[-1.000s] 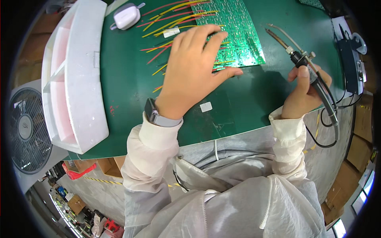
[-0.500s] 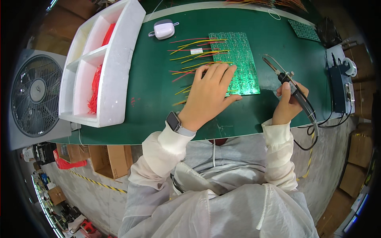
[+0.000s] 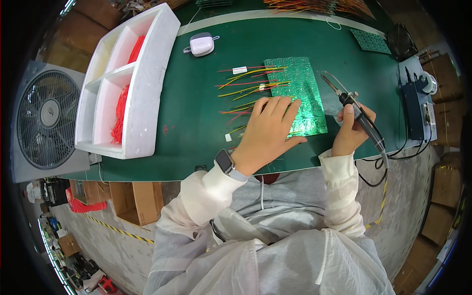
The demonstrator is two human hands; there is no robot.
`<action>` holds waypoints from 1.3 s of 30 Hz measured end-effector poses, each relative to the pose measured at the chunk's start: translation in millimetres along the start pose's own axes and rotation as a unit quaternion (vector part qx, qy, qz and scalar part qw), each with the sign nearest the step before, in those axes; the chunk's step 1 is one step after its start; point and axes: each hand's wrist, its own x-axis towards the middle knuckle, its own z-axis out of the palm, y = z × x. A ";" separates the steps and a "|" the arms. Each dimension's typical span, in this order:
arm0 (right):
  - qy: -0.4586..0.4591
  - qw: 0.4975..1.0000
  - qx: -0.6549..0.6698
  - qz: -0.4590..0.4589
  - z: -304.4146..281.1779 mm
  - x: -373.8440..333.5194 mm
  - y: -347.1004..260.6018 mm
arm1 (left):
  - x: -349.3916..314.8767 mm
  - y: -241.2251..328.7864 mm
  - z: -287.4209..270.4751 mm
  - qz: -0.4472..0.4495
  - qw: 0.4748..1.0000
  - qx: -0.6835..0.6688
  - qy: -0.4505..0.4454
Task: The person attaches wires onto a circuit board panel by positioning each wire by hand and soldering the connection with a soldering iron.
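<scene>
Your left hand [image 3: 270,130] covers the near-left part of the rectangular, glossy green board [image 3: 307,98], fingertips slightly apart; any grip beneath cannot be told. Your right hand [image 3: 350,132] is clamped on the soldering iron [image 3: 369,129]; its slim metal tip points far-left, long axis diagonal. The board lies flat on the smooth table [image 3: 196,108], long axis running away from you. Thin, flexible wires [image 3: 239,93] lie crosswise over its left edge.

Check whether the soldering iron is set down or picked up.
Picked up: the person's right hand grips the soldering iron by its handle, fingers wrapped around it.
</scene>
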 end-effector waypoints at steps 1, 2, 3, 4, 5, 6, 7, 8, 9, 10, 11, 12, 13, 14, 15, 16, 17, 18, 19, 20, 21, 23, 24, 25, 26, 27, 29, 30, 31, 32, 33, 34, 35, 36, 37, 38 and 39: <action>0.000 1.000 0.007 0.001 0.4 -0.2 0.6 | -2.5 1.7 -1.9 -0.003 1.000 0.011 -0.006; 0.001 1.000 0.014 0.003 0.6 -0.4 1.2 | -4.4 2.8 -4.5 -0.006 1.000 0.023 -0.011; 0.003 1.000 0.013 0.003 0.7 -0.8 1.6 | -5.8 3.5 -7.5 -0.006 1.000 0.022 -0.013; -0.001 1.000 0.012 0.000 0.7 -1.1 2.1 | -6.8 4.0 -11.5 -0.002 0.999 0.022 -0.027; -0.006 1.000 0.014 -0.004 2.1 -1.5 2.6 | -7.5 3.8 -18.5 0.000 0.999 0.026 -0.040; -0.005 1.000 0.013 -0.003 1.1 -0.9 3.3 | -4.3 2.9 -28.3 0.007 0.996 0.075 -0.049; -0.010 1.000 0.015 -0.001 -0.2 -0.2 3.9 | 1.0 0.2 -42.0 0.014 0.990 0.124 -0.058; -0.014 1.000 0.016 0.002 -2.0 -0.4 4.3 | 9.4 -6.0 -59.3 0.021 0.988 0.145 -0.042; -0.009 1.000 0.011 0.001 -5.2 0.8 5.0 | 20.6 -19.0 -74.7 0.031 0.986 0.162 -0.025; -0.007 1.000 0.005 0.003 -7.6 2.4 5.1 | 30.9 -40.6 -87.7 0.025 0.982 0.189 0.007; -0.007 1.000 0.003 0.006 -7.4 2.8 4.0 | 40.1 -69.0 -102.2 0.004 0.983 0.173 0.066; -0.006 1.000 0.006 0.007 -5.8 3.1 2.8 | 48.4 -90.1 -124.0 -0.060 0.978 0.178 0.094; -0.007 1.000 0.012 0.006 -3.1 2.4 2.2 | 53.7 -124.6 -145.2 -0.083 0.967 0.198 0.141; -0.009 1.000 0.021 0.007 0.8 1.1 0.1 | 52.8 -174.0 -173.2 -0.084 0.960 0.193 0.182; -0.004 1.000 0.016 0.005 -2.0 1.8 3.3 | 58.3 -196.8 -186.8 -0.151 0.955 0.174 0.185; -0.008 1.000 0.015 0.008 -1.9 1.2 4.0 | 55.5 -237.1 -206.0 -0.190 0.948 0.184 0.179; -0.013 1.000 0.016 0.012 -0.9 0.7 5.1 | 46.9 -275.8 -219.6 -0.229 0.938 0.195 0.173; -0.010 1.000 0.015 0.011 -2.1 0.7 7.0 | 37.9 -299.6 -222.2 -0.226 0.939 0.194 0.173; -0.012 1.000 0.010 0.014 -2.4 0.0 9.1 | 28.5 -319.0 -223.0 -0.255 0.933 0.211 0.140; -0.012 1.000 0.003 0.017 -3.1 -0.2 10.3 | 24.0 -331.3 -220.4 -0.284 0.926 0.226 0.106; -0.008 1.000 -0.001 0.015 -4.6 0.2 11.7 | 23.4 -336.0 -213.2 -0.280 0.928 0.222 0.105; -0.008 1.000 -0.028 0.007 -7.4 0.1 12.3 | 18.2 -341.3 -201.0 -0.387 0.921 0.043 -0.018; -0.006 0.999 -0.033 0.007 -7.8 -0.1 10.2 | 19.1 -343.3 -199.2 -0.356 0.933 0.006 -0.049; -0.007 1.000 -0.020 0.023 -6.8 -0.3 6.8 | 22.3 -346.4 -197.7 -0.355 0.933 0.002 -0.053; -0.010 0.999 -0.005 0.041 -7.1 -0.2 4.2 | 24.2 -346.1 -197.2 -0.361 0.931 -0.014 -0.047; -0.014 0.999 0.000 0.043 -4.4 -1.0 2.3 | 20.7 -350.6 -207.3 -0.369 0.929 -0.021 -0.036; -0.012 0.999 0.016 0.043 -4.1 -2.2 1.7 | 16.4 -366.7 -212.1 -0.366 0.929 0.048 -0.033; -0.009 0.999 0.011 0.043 -5.6 -0.7 3.7 | 19.7 -365.0 -207.3 -0.369 0.927 0.059 -0.033; -0.008 1.000 -0.004 0.029 -6.6 1.9 6.4 | 22.6 -362.7 -202.6 -0.372 0.925 0.072 -0.033; -0.009 1.000 -0.013 0.018 -4.3 3.7 8.1 | 20.4 -363.6 -204.9 -0.373 0.924 0.074 -0.034; -0.008 1.000 -0.010 0.020 -1.0 6.3 8.2 | 18.6 -364.1 -208.2 -0.371 0.926 0.071 -0.031; -0.010 1.000 -0.011 0.010 3.3 11.2 6.4 | 17.1 -364.2 -211.6 -0.368 0.927 0.068 -0.027; -0.011 1.000 -0.016 0.000 6.3 17.4 5.8 | 16.8 -360.2 -207.9 -0.368 0.927 0.069 -0.030; -0.025 1.000 0.001 -0.010 3.8 28.9 8.0 | 19.4 -353.6 -199.5 -0.348 0.936 0.045 0.000; -0.025 0.999 0.037 -0.021 4.6 42.6 11.7 | 23.6 -347.2 -192.6 -0.328 0.944 0.022 0.031; -0.019 1.000 0.015 -0.007 11.4 55.5 9.4 | 21.4 -347.8 -198.4 -0.328 0.944 0.027 0.027; -0.010 1.000 -0.008 0.005 17.4 69.4 7.8 | 20.4 -352.6 -204.9 -0.348 0.937 0.028 0.002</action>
